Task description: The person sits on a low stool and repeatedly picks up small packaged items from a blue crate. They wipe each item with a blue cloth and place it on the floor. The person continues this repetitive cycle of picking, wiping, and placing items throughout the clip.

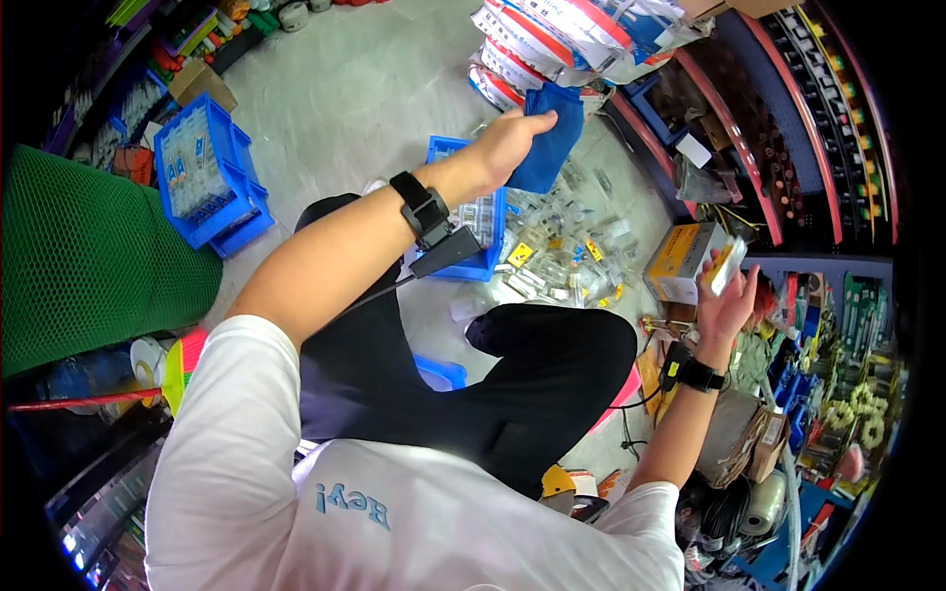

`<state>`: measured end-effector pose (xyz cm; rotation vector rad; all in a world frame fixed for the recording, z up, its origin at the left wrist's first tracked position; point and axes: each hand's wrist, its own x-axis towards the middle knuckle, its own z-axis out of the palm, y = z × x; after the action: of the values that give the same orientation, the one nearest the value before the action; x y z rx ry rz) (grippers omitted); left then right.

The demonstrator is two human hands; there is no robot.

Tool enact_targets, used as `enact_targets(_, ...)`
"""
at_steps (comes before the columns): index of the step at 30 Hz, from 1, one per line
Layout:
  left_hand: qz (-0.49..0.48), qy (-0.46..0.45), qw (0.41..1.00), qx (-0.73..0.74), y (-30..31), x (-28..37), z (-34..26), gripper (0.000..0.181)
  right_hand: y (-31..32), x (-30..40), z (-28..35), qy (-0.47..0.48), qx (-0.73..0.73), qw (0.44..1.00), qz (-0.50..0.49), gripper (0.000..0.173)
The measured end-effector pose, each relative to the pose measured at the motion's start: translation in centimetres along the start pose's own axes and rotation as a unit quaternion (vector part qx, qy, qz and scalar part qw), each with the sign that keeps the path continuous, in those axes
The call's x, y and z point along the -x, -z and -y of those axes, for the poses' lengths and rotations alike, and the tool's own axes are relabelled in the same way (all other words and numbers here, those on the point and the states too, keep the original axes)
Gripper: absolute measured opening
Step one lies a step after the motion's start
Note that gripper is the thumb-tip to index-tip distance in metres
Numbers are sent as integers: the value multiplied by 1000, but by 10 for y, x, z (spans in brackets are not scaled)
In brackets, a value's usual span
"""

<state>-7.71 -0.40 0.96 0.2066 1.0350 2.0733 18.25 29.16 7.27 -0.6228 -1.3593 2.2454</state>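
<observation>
My left hand [510, 148] grips a folded blue cloth [553, 144] between thumb and fingers, held out above the floor. Below that forearm stands a blue plastic bin [473, 270] with rows of small transparent boxes inside, partly hidden by the arm. Off to the right, my right hand [720, 310] is raised with a small transparent plastic box [727, 266] at its fingers; the box is blurred and shows a yellow patch. Between the hands, a heap of similar transparent boxes [565, 258], some with yellow or blue labels, lies loose on the floor.
A second blue bin [196, 173] full of boxes stands at the left, beside a roll of green mesh [96, 251]. Stacked printed sacks [547, 44] rise at the far side. A carton [684, 255] sits near my right hand, before shelves [739, 133].
</observation>
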Motion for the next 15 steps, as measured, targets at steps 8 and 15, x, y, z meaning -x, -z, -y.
enact_targets(8, 9, -16, 1000, 0, 11, -10, -1, 34, 66, -35, -133, -17, 323, 942, -85, 27)
enact_targets(15, -46, 8, 999, -19, 18, -12, 0, 33, 53, -66, -235, 81, 598, 771, 200, 32)
